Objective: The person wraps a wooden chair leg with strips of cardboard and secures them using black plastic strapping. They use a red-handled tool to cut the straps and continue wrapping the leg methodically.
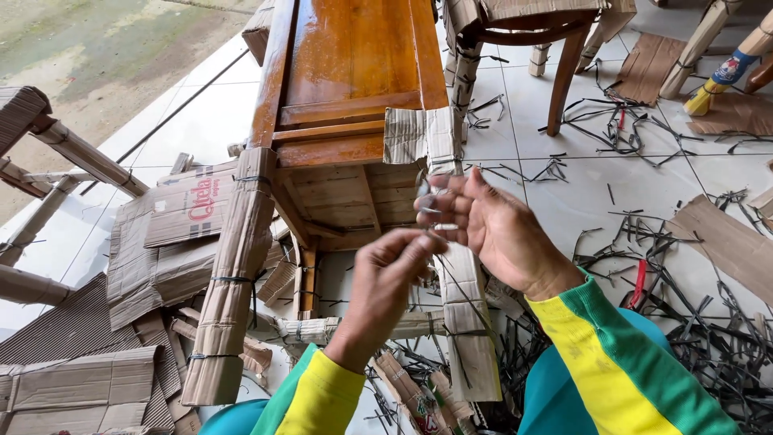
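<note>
A glossy brown wooden chair (346, 72) lies tipped over on the floor, its legs wrapped in corrugated cardboard. My left hand (386, 282) pinches a thin dark strap (463, 310) in front of the right cardboard-wrapped leg (471, 322). My right hand (491, 225) is raised just above it, fingers curled around the same strap near a loose cardboard flap (419, 133). The left wrapped leg (233, 266) is bound with dark straps. Both sleeves are yellow, green and teal.
Flattened cardboard sheets (161, 234) lie piled at the left on the white tiled floor (580, 185). Cut dark strap scraps (692, 314) litter the right side. Other wrapped furniture pieces stand at the left (72, 153) and at the top right (515, 24).
</note>
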